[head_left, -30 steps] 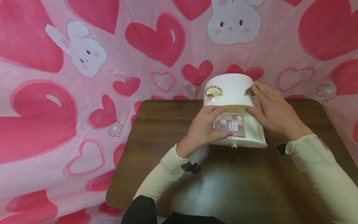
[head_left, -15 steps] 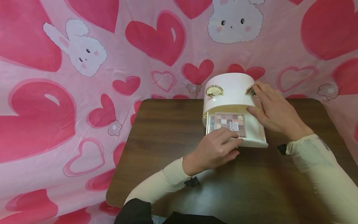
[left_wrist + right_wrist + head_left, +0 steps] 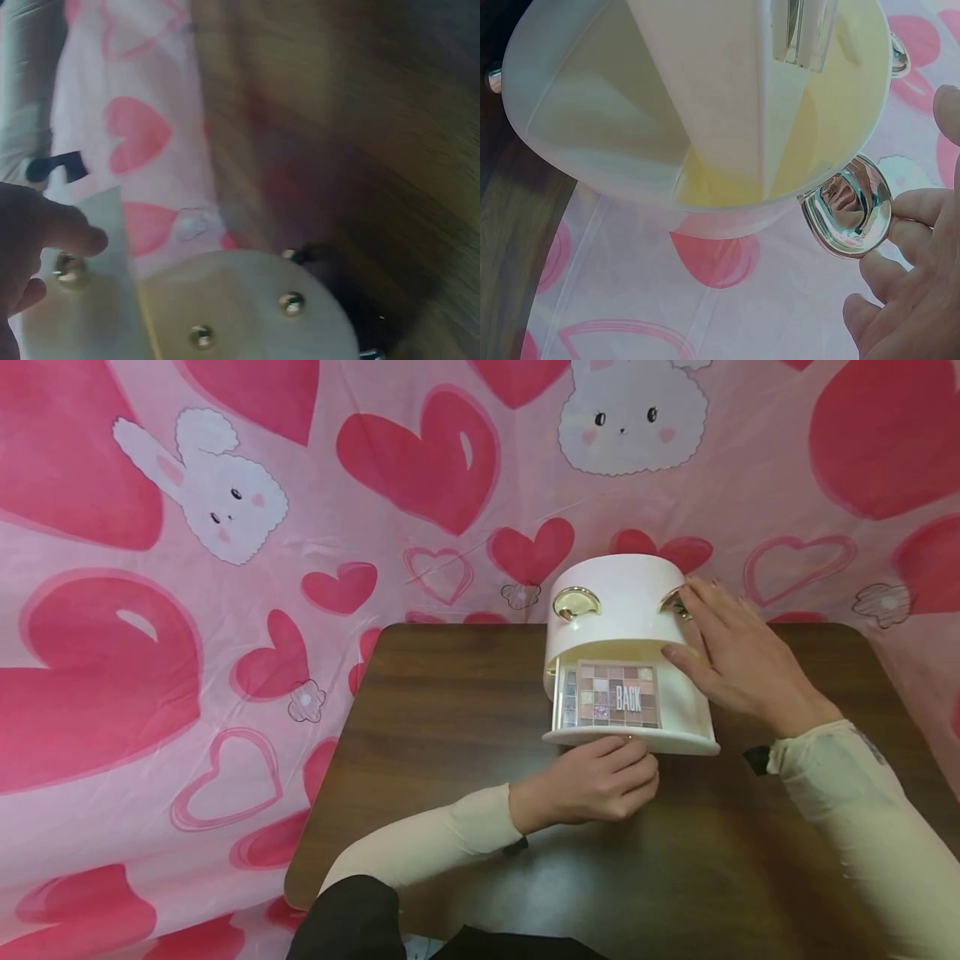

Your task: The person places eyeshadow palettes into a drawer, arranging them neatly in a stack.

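A glossy white makeup organizer (image 3: 622, 602) with gold trim stands at the back of the table, its drawer (image 3: 686, 714) pulled out. Inside the drawer lies an eyeshadow palette (image 3: 618, 695) marked "BACK", with a second palette (image 3: 569, 697) partly under it. My left hand (image 3: 596, 781) is at the drawer front, fingers curled about the gold drawer knob (image 3: 70, 271); the head view hides most of that knob. My right hand (image 3: 750, 664) rests along the organizer's right side, fingers extended. In the right wrist view its fingers touch the gold handle (image 3: 853, 214).
The organizer stands on a brown wooden table (image 3: 420, 710) with rounded corners. Behind and to the left hangs a pink cloth (image 3: 420, 560) with hearts and bunnies. More gold knobs (image 3: 292, 303) show on the organizer's front in the left wrist view.
My left hand has left the palette and come down over the drawer's front edge to the knob. The palette now lies uncovered in the drawer. My right hand has stayed in place.
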